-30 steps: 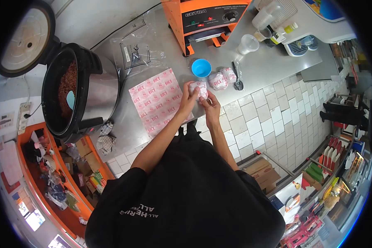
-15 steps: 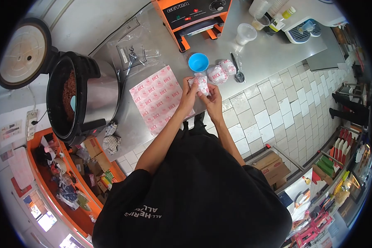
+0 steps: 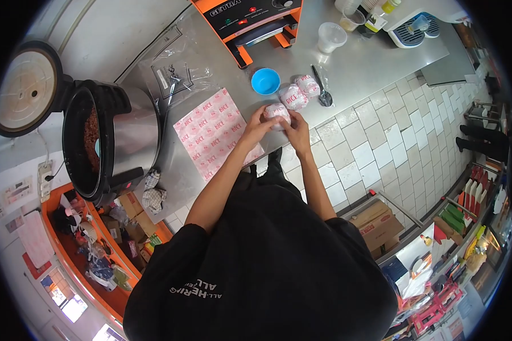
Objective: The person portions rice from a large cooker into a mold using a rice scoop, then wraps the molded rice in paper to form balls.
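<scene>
Between my left hand [image 3: 260,126] and my right hand [image 3: 297,132] is a round paper-wrapped bundle [image 3: 277,113] in white and pink printed paper. Fingers of both hands press on its sides near the counter's front edge. Two more wrapped bundles, a nearer one [image 3: 293,97] and a farther one [image 3: 308,86], sit just beyond it to the right. A blue bowl [image 3: 265,82] stands behind the held bundle. Left of my hands, printed wrapping paper [image 3: 210,133] lies flat on the steel counter. What is inside the bundles is hidden.
A black spoon [image 3: 323,91] lies right of the bundles. At the back stand an orange and black machine [image 3: 250,28] and a clear plastic cup [image 3: 331,37]. A large open cooker [image 3: 128,133] with brown contents stands left, near a clear plastic bag [image 3: 182,68].
The bundle in my hands has turned and now looks rounder and smoother, with its printed side up. My hands have shifted around its sides. The whole view has moved slightly.
</scene>
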`<action>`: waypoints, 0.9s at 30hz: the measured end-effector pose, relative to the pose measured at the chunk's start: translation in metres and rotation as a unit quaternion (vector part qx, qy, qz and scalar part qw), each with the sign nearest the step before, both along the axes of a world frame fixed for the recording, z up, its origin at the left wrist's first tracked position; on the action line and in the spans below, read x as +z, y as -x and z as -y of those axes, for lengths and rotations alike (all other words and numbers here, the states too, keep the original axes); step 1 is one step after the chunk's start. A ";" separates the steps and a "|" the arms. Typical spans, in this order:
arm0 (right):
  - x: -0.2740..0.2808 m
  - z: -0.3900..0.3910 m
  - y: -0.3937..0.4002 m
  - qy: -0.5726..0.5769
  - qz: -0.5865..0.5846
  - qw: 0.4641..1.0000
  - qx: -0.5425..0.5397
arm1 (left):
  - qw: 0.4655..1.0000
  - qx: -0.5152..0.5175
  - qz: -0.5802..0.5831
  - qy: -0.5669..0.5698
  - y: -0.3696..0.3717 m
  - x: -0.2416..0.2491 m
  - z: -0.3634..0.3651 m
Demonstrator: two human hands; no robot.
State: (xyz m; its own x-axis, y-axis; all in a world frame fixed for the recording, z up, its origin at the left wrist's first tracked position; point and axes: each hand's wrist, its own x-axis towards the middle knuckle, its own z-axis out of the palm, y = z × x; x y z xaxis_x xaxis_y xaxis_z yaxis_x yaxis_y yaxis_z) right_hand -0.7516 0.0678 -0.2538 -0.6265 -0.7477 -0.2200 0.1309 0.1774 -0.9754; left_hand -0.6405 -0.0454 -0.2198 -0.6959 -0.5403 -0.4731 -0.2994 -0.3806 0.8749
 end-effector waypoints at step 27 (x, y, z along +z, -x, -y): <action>0.256 0.368 -0.366 0.116 -0.388 0.599 0.691 | 0.963 0.070 -0.043 0.256 -0.261 0.077 0.014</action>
